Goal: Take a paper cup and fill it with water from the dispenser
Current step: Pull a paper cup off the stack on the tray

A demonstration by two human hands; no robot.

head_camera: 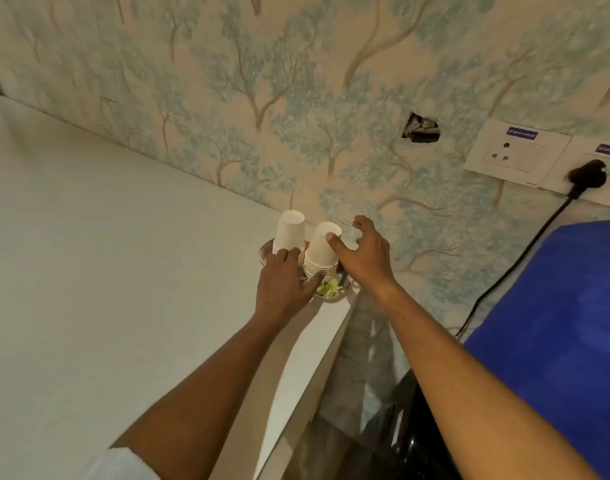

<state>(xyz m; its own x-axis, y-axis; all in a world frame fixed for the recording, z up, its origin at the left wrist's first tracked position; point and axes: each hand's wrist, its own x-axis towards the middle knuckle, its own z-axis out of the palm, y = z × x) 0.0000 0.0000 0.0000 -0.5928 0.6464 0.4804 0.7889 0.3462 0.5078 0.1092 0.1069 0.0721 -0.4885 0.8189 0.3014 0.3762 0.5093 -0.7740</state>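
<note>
a: what is the right hand (pixel 362 252) doing?

b: it is spread open, fingers curled a little. the thumb (pixel 334 242) touches the side of the top cup on the right stack of paper cups (pixel 320 251). the other fingers stand clear of that stack, on its wall side, so nothing is gripped.

a: and the left hand (pixel 284 280)?

b: palm down, just left of that same stack. its fingertips (pixel 289 252) rest against the base of the left stack of paper cups (pixel 288 230), and its thumb reaches the rims at the foot of the right stack. it is not closed on either; the fingers are loose and fairly flat.

a: where do the cups stand?

b: upside down, two stacks side by side, on a patterned plate (pixel 333 292). the plate sits at the far right corner of the white table (pixel 106 271), against the tree-patterned wallpaper (pixel 296 98).

a: anything else near the right stack?

b: to its right and well apart, a blue bottle (pixel 556 323), only partly in view. above that, a white socket panel (pixel 518 152) on the wall with a black plug (pixel 587 173) and its cord running down. up from the stack, a small torn hole (pixel 422 128) in the wallpaper.
</note>
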